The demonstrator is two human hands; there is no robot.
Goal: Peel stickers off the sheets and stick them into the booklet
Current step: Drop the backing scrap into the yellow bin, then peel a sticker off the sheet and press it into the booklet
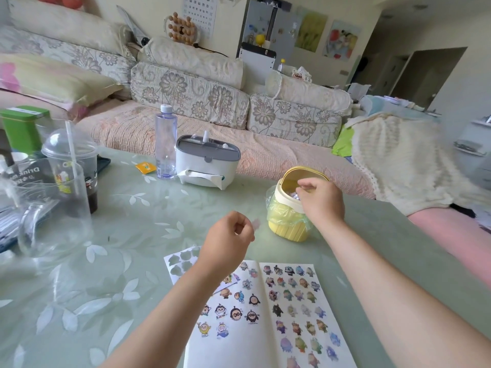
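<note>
left hand (228, 236): above the table, just past the booklet's top edge. Fingers curled, pinching a small pale scrap (257, 224). Blurred, so sticker or backing waste, can't tell.
right hand (320, 201): over the mouth of the yellow bin (288, 229), fingertips bunched. Can't tell whether it holds anything.
booklet (239, 351): open flat at the near table edge, between the forearms. Right page packed with rows of cartoon stickers nearly to the bottom. Left page filled across the top and middle, bare white at the bottom.
sticker sheet (180, 261): just beyond the booklet's top-left corner, partly under the left forearm. The visible part is only empty cut-out shapes.
progress: late stage, I'd say. Most of the spread is filled and the one sheet in view looks spent. Left to do: the lower left page, plus any sheets hidden under the arm.
table (132, 248): pale green cover with white leaf print, glossy.
on it: water bottle (166, 144), grey-lidded tissue box (207, 160), domed drink cup (71, 166) with straw, green tin (22, 126), clear jug (53, 221) at left.
room: living room, floral sofa (191, 94) behind the table, eye chart (199, 14) on the far wall, knitted white throw (398, 155) at right.
</note>
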